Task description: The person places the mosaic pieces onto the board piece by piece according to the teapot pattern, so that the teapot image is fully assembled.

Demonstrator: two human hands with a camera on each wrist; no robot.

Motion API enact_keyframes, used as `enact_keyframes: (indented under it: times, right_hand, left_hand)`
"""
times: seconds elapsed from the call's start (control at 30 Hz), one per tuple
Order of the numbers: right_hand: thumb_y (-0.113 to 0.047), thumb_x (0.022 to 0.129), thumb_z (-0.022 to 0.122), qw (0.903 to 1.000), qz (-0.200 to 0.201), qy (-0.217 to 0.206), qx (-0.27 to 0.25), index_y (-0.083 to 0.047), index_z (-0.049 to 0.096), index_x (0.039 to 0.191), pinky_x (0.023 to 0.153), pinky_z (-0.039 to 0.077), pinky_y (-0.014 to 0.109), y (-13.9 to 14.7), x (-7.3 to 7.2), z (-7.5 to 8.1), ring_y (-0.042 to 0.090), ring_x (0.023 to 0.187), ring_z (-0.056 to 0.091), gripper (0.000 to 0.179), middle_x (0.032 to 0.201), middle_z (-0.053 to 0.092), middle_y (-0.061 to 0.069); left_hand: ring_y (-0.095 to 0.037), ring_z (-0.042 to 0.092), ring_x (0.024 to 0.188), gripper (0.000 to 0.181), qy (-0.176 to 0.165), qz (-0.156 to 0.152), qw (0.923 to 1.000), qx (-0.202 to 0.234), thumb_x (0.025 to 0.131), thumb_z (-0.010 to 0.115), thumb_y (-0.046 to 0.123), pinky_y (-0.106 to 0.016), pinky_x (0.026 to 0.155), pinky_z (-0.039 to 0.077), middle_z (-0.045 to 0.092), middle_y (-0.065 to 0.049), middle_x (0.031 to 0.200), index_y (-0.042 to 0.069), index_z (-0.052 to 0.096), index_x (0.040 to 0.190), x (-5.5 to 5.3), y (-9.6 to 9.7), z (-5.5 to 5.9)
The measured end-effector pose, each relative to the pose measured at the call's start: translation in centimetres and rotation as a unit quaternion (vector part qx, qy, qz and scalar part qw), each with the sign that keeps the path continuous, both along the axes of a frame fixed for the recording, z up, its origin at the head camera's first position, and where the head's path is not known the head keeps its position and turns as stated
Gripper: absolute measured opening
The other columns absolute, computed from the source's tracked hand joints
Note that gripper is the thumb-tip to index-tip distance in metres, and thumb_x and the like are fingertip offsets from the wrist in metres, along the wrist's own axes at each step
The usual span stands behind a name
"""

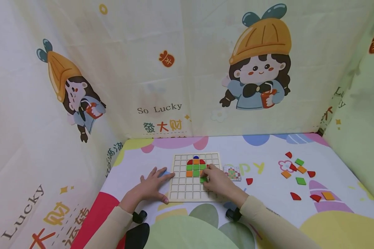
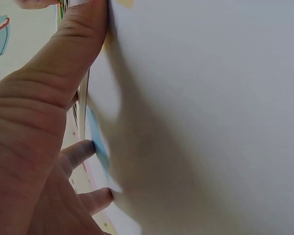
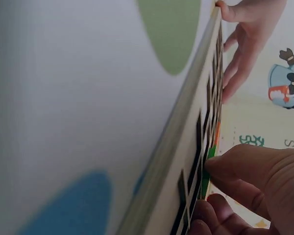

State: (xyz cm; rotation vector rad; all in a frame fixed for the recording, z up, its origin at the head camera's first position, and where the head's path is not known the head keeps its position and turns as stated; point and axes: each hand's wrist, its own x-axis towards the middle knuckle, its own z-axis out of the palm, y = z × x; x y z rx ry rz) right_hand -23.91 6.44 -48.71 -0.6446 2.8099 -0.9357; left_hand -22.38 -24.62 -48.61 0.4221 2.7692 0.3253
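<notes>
I take the step in hand to be setting a green tile (image 1: 203, 180) into a cell of the grid board (image 1: 189, 187), at the lower right of the block of coloured tiles (image 1: 196, 167) on its upper half. As I judge it, the next move calls for squaring the tile to the cell's 4 edges and pressing it flat before I let go; pressed at a tilt, it could catch on a ridge.

My right hand (image 1: 218, 180) reaches over the grid board from its right side. Its thumb and fingers are close together, pinching the green tile at the board's surface. I cannot tell whether the tile sits fully in its cell.

My left hand (image 1: 152, 185) is at the grid board's left side, fingers spread wide and holding no piece. The thumb touches the near left corner and a fingertip meets the left edge, which I judge keeps the board steady.

Just beside the grid board's right edge lies a picture card (image 1: 232, 173), with 1 red piece (image 1: 249, 181) near it. Well to the board's right, 2 loose green squares (image 1: 300, 181) lie among red and orange pieces.
</notes>
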Motion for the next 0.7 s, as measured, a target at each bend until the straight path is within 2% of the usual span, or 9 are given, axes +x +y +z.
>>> enact_keyframes:
  times: [0.13,0.3,0.7]
  right_hand:
    - [-0.006,0.086,0.078,1.0,0.003,-0.001,0.001,-0.015,0.073,0.092,0.074,0.051,0.033,-0.1,-0.1,0.1,0.015,0.081,0.052,0.012,0.092,0.059,-0.002]
    - [-0.013,0.091,0.078,0.9999,0.01,-0.001,0.005,-0.016,0.074,0.088,0.073,0.05,0.031,0.0,-0.3,0.3,0.013,0.078,0.053,0.006,0.082,0.06,-0.006]
    - [-0.013,0.092,0.074,0.9998,0.001,0.019,0.007,-0.017,0.073,0.086,0.071,0.051,0.029,1.7,-0.5,0.6,0.01,0.079,0.053,0.008,0.084,0.063,-0.007]
  left_hand:
    - [-0.049,0.009,0.157,0.108,0.0,0.001,1.0,0.0,0.063,0.091,0.062,-0.092,0.103,0.013,0.024,-0.005,0.172,0.045,0.041,0.156,0.0,0.0,-0.1]
    - [-0.049,0.009,0.157,0.107,0.0,0.0,1.0,0.001,0.063,0.091,0.062,-0.091,0.103,0.013,0.023,-0.005,0.172,0.045,0.041,0.156,-0.1,0.0,-0.2]
    - [-0.049,0.008,0.157,0.107,0.002,0.001,1.0,0.007,0.063,0.091,0.061,-0.092,0.103,0.012,0.023,-0.006,0.172,0.044,0.041,0.156,0.0,0.0,-0.2]
